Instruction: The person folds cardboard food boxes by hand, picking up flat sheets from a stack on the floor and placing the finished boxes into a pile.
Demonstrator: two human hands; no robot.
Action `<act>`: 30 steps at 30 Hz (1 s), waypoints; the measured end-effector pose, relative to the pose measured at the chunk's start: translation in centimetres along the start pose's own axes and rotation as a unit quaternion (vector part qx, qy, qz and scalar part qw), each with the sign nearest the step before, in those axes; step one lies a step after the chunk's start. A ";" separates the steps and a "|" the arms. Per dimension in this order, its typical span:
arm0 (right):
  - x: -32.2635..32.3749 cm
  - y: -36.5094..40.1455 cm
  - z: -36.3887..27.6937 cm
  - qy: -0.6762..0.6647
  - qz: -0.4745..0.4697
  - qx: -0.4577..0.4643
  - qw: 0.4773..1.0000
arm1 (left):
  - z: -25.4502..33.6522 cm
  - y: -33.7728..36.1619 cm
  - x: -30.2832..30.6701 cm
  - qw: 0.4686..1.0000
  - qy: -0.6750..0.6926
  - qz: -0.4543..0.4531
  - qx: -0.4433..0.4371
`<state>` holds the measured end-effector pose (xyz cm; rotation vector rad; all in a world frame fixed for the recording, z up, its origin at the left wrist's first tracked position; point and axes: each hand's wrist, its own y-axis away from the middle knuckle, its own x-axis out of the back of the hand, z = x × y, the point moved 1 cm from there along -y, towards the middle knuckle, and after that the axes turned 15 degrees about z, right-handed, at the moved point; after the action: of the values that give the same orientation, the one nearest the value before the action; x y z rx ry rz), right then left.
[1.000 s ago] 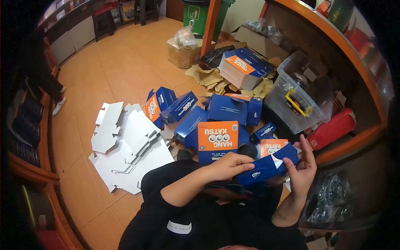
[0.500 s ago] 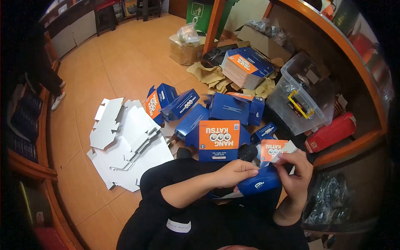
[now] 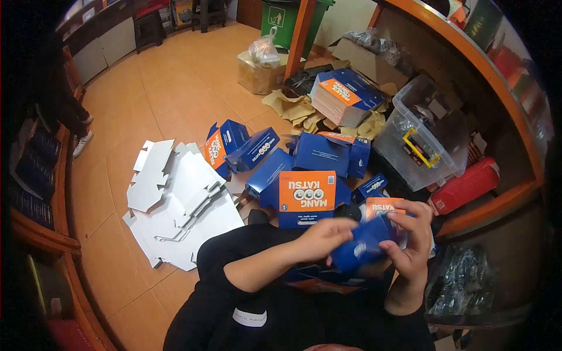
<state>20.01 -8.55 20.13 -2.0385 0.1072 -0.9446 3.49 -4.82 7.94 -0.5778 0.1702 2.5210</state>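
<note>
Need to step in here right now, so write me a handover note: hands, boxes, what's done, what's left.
Hands: left hand and right hand both grip one blue box over the lap; it is blurred, so its flaps cannot be judged.
Done: several folded boxes lie on the floor ahead.
Left, likely: the box in hand, the stack of flat printed boxes further back, and white flat sheets on the floor to the left.

Blue carton [image 3: 366,248]: blurred; you can't read its print.
Your left hand [image 3: 322,233]: fingers smeared.
Green bin [image 3: 287,17]: top cut off.
</note>
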 end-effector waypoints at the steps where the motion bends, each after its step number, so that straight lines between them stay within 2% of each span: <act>1: 0.2 0.4 0.3 0.020 0.058 0.017 0.998 | -0.1 -0.2 0.3 0.997 0.064 0.047 -0.002; 2: 0.3 0.5 0.4 -0.003 -0.008 0.045 0.999 | 0.1 -0.5 0.9 0.983 0.178 0.037 -0.007; 3: -0.5 0.9 0.5 -0.020 -0.074 0.068 0.995 | 1.1 -0.3 0.8 0.972 0.225 0.067 -0.015; 5: -2.6 1.8 0.2 0.015 -0.136 0.088 0.987 | 3.3 0.9 0.2 0.941 0.315 0.125 -0.029; 6: -3.5 2.6 0.9 -0.003 -0.125 0.092 0.988 | 3.3 1.1 0.6 0.941 0.323 0.089 -0.041; 9: -5.0 3.5 1.4 -0.037 -0.026 0.069 0.997 | 2.9 1.9 0.1 0.940 0.322 0.092 -0.065; 10: -5.5 3.6 1.3 -0.069 0.021 0.043 0.996 | 2.4 2.1 -0.5 0.946 0.287 0.126 -0.081; 11: -5.6 3.3 1.0 -0.073 0.023 0.012 0.997 | 1.1 2.1 -0.8 0.958 0.161 0.163 -0.171; 12: -5.6 2.8 0.7 -0.077 0.025 -0.019 0.997 | -0.8 1.8 -0.8 0.946 0.033 0.197 -0.257; 13: -5.6 2.3 0.6 -0.080 0.027 -0.050 0.995 | -1.3 1.7 -0.9 0.909 -0.097 0.224 -0.337; 16: -5.4 2.3 1.1 -0.128 0.013 -0.027 0.991 | -0.6 1.7 0.4 0.815 -0.330 0.214 -0.426; 19: -5.1 2.8 1.3 -0.162 0.005 -0.037 0.986 | 0.8 1.6 1.1 0.914 -0.188 0.190 -0.304; 20: -5.4 2.9 1.2 -0.154 0.016 -0.052 0.987 | -0.2 1.3 1.4 0.917 -0.180 0.196 -0.298; 21: -5.7 3.0 1.0 -0.145 0.028 -0.068 0.987 | -0.5 1.6 0.9 0.889 -0.243 0.204 -0.329; 24: -6.4 2.6 0.9 -0.021 0.037 0.045 0.998 | -0.9 2.0 -0.1 0.790 -0.391 0.213 -0.423; 27: -5.6 2.1 1.0 -0.109 -0.017 -0.056 0.992 | -0.7 1.6 1.0 0.907 -0.213 0.083 -0.355; 28: -5.4 2.4 1.3 -0.105 0.036 -0.036 0.993 | 0.9 2.0 1.0 0.916 -0.206 0.062 -0.340; 29: -4.9 2.6 1.4 -0.097 0.061 -0.013 0.993 | 1.8 1.9 1.3 0.950 -0.026 0.047 -0.307; 30: -4.2 2.9 1.6 -0.088 0.086 0.008 0.992 | 2.5 1.6 1.7 0.951 0.156 0.030 -0.264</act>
<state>18.83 -7.63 14.94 -2.0508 0.1755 -0.6541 0.41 -4.77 9.50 -1.1961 -0.3937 2.5152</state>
